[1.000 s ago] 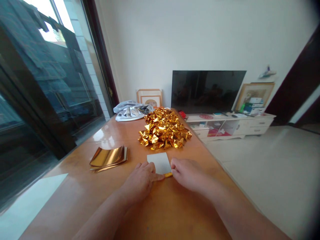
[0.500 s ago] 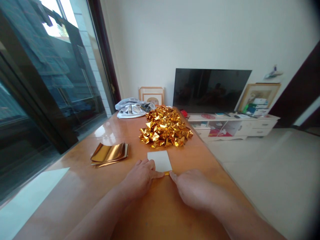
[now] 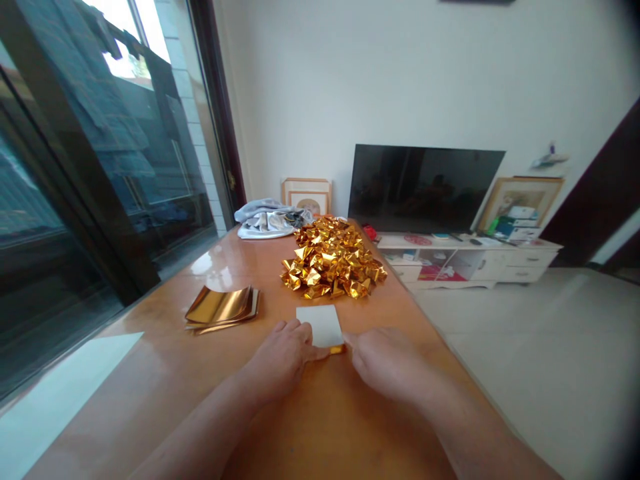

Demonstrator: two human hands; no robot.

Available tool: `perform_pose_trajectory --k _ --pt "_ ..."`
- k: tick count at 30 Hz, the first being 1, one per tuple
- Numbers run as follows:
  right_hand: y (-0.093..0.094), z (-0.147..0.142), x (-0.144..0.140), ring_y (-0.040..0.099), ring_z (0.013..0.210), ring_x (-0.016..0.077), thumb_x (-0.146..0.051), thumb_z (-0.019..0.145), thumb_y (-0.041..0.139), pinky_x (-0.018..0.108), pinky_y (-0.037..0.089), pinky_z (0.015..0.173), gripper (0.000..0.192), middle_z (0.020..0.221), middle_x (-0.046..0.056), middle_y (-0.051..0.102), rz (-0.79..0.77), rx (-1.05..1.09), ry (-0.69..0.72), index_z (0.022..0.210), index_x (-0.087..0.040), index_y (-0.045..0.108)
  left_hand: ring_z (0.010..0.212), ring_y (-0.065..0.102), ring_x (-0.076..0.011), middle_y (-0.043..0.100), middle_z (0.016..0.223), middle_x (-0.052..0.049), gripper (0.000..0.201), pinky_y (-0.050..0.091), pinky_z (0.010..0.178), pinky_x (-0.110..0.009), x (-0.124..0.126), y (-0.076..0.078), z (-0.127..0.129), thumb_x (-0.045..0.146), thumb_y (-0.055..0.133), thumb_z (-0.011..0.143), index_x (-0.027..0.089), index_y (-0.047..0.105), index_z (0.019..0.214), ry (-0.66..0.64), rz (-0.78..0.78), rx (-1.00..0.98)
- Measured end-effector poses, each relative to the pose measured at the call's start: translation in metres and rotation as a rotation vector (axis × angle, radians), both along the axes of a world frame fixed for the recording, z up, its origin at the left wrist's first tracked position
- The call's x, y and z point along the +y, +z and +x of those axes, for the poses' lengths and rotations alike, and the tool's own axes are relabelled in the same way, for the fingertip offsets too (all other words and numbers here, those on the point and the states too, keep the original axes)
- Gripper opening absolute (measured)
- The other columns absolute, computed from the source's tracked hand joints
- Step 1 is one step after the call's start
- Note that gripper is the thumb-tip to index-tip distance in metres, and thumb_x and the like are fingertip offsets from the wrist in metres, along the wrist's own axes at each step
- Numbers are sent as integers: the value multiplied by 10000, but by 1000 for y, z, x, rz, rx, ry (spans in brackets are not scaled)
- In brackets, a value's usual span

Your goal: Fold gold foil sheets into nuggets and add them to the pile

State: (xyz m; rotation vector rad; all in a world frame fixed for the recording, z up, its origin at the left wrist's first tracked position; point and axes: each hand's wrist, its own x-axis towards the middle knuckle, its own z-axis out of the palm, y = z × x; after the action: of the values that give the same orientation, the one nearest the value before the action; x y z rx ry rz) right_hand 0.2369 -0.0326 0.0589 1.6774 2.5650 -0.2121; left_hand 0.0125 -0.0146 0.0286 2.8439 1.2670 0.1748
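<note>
A small sheet of gold foil paper (image 3: pixel 324 325) lies in front of me with its pale side up. Along its near edge a narrow folded strip shows gold. My left hand (image 3: pixel 286 352) rests on the sheet's left side, fingers curled and thumb pressing along the fold. At the right end of the strip, my right hand (image 3: pixel 381 363) touches the paper's corner with its fingertips; its other fingers are bent under. Beyond the sheet is a heap of folded gold foil pieces (image 3: pixel 333 259). To the left lies a stack of gold foil sheets (image 3: pixel 221 308), curling upward.
The wooden table (image 3: pixel 310 427) runs away from me, its right edge beside the tiled floor. A pale sheet (image 3: pixel 65 393) lies at the left edge. Grey-white cloth (image 3: pixel 267 220) sits at the far end. Beyond stand a television (image 3: pixel 425 190) and a white cabinet (image 3: pixel 520 260).
My right fingertips have slid slightly right to the paper's corner, uncovering more of the gold strip. My left hand stays in place on the sheet. The view has shifted a little.
</note>
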Motion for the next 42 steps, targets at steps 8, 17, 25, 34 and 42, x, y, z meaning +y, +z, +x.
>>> perform_pose_trajectory --k 8,17,25,34,42 --pt "-7 6 0 706 815 298 -259 901 442 348 463 668 338 939 126 757 -36 -34 127 1090 -262 722 919 483 -242 558 946 -75 341 338 778 -352 -6 8 5 273 417 990 353 686 1183 -4 28 22" --pt "3 9 7 712 880 306 -235 851 529 339 484 689 278 967 126 756 -104 -9 107 1015 -231 754 915 486 -250 599 925 -88 298 334 786 -386 -12 20 22 161 430 936 249 696 1038 -30 30 138" --pt "6 9 8 713 916 314 -241 822 570 365 514 737 295 1004 141 755 -135 27 95 1053 -207 751 922 502 -260 600 933 -94 428 338 796 -404 -21 29 38 106 479 846 271 643 1205 22 51 253" --pt "0 11 13 717 868 315 -297 813 559 372 535 694 314 1003 157 754 -135 43 112 1027 -186 760 934 502 -252 592 961 -85 352 327 792 -391 -42 23 38 179 412 939 290 640 1183 127 83 232" --pt "0 14 12 713 867 310 -307 814 554 382 527 712 322 1010 140 756 -142 63 87 1043 -211 759 962 501 -259 612 981 -80 309 332 803 -394 -52 25 12 220 417 950 267 664 1131 204 57 195"
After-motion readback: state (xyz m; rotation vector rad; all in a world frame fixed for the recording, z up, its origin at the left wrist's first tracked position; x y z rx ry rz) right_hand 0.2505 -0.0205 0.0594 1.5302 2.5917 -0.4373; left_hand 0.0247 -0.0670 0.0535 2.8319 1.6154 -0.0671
